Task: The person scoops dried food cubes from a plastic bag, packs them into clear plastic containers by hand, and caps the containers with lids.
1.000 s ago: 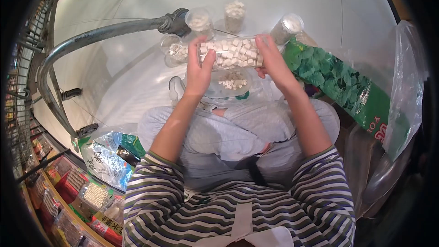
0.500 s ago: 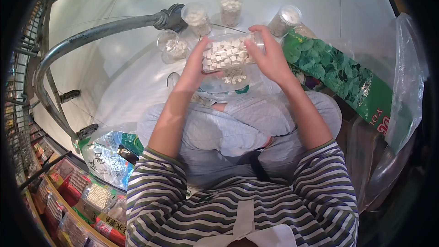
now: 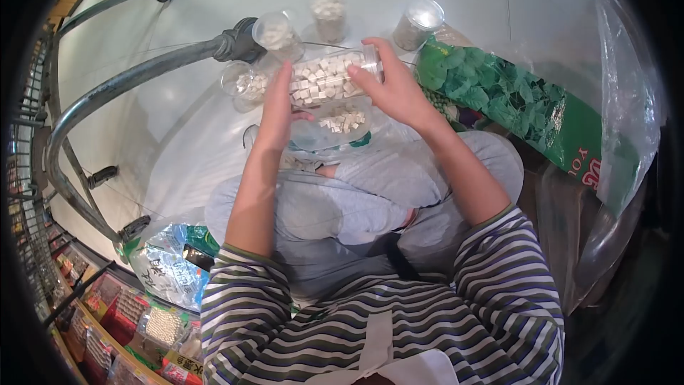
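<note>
A clear plastic jar (image 3: 324, 80) full of small white cubes lies on its side between my two hands. My left hand (image 3: 279, 110) is wrapped round its left end. Round the right end, my right hand (image 3: 388, 85) is closed, with the thumb on the jar's side. Below the jar, more white cubes (image 3: 344, 119) lie on a clear plastic bag or shallow container in front of my crossed legs. Beyond my hands stand filled clear jars (image 3: 330, 14), (image 3: 278, 34), one tilted jar (image 3: 418, 23), and an open one (image 3: 246, 84) to the left.
A grey metal tube frame with castors (image 3: 135, 64) curves along the left. On the right lies a green leaf-printed bag (image 3: 509, 103) beside clear plastic (image 3: 627, 85). A blue and white package (image 3: 171, 264) and shelves of packaged food (image 3: 128, 314) are at the lower left.
The jar has tilted from level, its right end rising, and both hands have moved slightly left in view with it. The whole scene has shifted left as the camera turned.
</note>
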`<action>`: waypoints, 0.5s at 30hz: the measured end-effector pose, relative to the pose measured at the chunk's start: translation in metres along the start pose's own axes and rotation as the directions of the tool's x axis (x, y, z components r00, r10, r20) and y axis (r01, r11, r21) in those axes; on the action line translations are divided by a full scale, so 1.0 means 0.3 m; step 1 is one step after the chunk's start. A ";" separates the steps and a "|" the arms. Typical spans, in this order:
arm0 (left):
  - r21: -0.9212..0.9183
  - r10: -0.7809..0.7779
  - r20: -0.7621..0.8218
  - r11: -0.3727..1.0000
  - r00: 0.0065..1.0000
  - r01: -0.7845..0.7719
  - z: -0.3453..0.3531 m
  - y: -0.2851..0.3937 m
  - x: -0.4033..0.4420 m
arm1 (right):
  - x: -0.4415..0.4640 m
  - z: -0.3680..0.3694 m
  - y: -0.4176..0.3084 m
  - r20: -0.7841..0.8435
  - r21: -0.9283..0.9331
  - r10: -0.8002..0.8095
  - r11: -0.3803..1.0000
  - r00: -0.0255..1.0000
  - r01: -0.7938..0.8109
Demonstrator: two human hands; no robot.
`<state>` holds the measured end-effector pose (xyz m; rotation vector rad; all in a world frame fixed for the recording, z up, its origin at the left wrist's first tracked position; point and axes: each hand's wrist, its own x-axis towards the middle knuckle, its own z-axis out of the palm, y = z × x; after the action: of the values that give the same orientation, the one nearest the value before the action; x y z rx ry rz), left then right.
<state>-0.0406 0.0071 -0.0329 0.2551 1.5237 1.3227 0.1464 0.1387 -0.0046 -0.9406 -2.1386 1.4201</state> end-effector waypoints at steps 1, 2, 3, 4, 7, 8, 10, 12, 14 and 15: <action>-0.026 -0.091 0.124 0.995 0.988 0.095 -0.014 0.011 -0.002 | 0.004 -0.004 -0.006 0.013 -0.001 -0.004 1.000 1.000 0.004; -0.032 -0.091 0.116 0.995 0.989 0.095 -0.011 0.010 -0.009 | 0.006 -0.017 -0.013 -0.030 -0.053 -0.135 0.990 0.990 0.133; -0.090 -0.106 0.142 0.989 0.984 0.120 0.006 0.016 -0.021 | 0.009 -0.032 -0.033 -0.067 -0.108 -0.265 0.960 0.962 0.257; -0.147 -0.119 0.169 0.978 0.978 0.145 0.023 0.021 -0.030 | 0.010 -0.048 -0.055 -0.061 -0.104 -0.268 0.960 0.962 0.261; -0.066 -0.066 0.181 0.995 0.981 0.079 0.063 0.021 -0.032 | 0.006 -0.093 -0.102 -0.048 -0.252 -0.327 0.918 0.944 0.306; -0.086 -0.059 0.167 0.993 0.984 0.075 0.066 0.014 -0.029 | 0.006 -0.104 -0.108 -0.089 -0.318 -0.398 0.880 0.913 0.352; 0.102 -0.023 0.095 0.995 0.995 0.013 0.065 -0.003 -0.021 | 0.007 -0.118 -0.113 -0.090 -0.384 -0.479 0.825 0.873 0.413; 0.098 0.018 0.103 0.995 0.995 -0.028 0.061 -0.006 -0.013 | 0.014 -0.135 -0.114 -0.175 -0.452 -0.430 0.834 0.886 0.316; 0.147 0.023 0.155 0.988 0.988 -0.047 0.060 0.000 -0.012 | 0.028 -0.147 -0.108 -0.155 -0.477 -0.377 0.838 0.913 0.264; 0.126 0.033 0.153 0.991 0.988 -0.053 0.062 -0.002 -0.011 | 0.034 -0.147 -0.104 -0.166 -0.523 -0.383 0.815 0.909 0.248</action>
<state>-0.0243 0.0155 -0.0285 0.4632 1.4849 1.2106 0.1584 0.1665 0.0415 -0.8229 -2.3475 0.5511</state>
